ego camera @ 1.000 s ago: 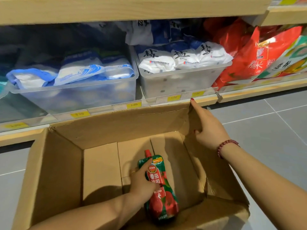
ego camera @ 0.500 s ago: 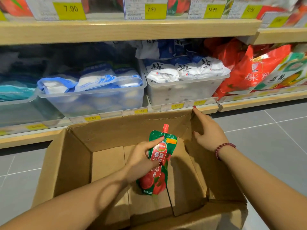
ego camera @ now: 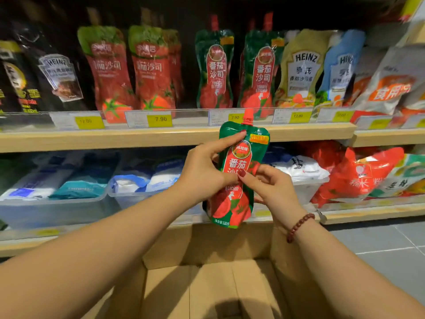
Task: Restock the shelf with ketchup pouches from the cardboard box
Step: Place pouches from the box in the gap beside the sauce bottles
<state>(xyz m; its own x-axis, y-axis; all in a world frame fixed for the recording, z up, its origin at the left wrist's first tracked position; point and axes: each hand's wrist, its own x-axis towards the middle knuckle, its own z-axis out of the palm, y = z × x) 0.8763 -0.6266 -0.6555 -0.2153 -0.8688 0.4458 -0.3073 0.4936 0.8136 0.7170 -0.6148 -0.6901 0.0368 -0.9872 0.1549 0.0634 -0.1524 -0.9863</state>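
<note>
Presently a ketchup pouch [ego camera: 239,157] is gripped by the left hand [ego camera: 202,174] and pinched by the right hand [ego camera: 273,192], before the shelf [ego camera: 138,137]; shelving it is left, seemingly the last.

Shop, seemingly grocery, price tags [ego camera: 159,118], stocked shelf [ego camera: 115,139]

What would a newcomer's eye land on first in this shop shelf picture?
First comes the green and red spouted ketchup pouch at centre. It is held upright by the left hand and pinched by the right hand, in front of the pale wooden shelf. On that shelf just above stand two matching green and red pouches, and the open brown cardboard box sits below.
</note>
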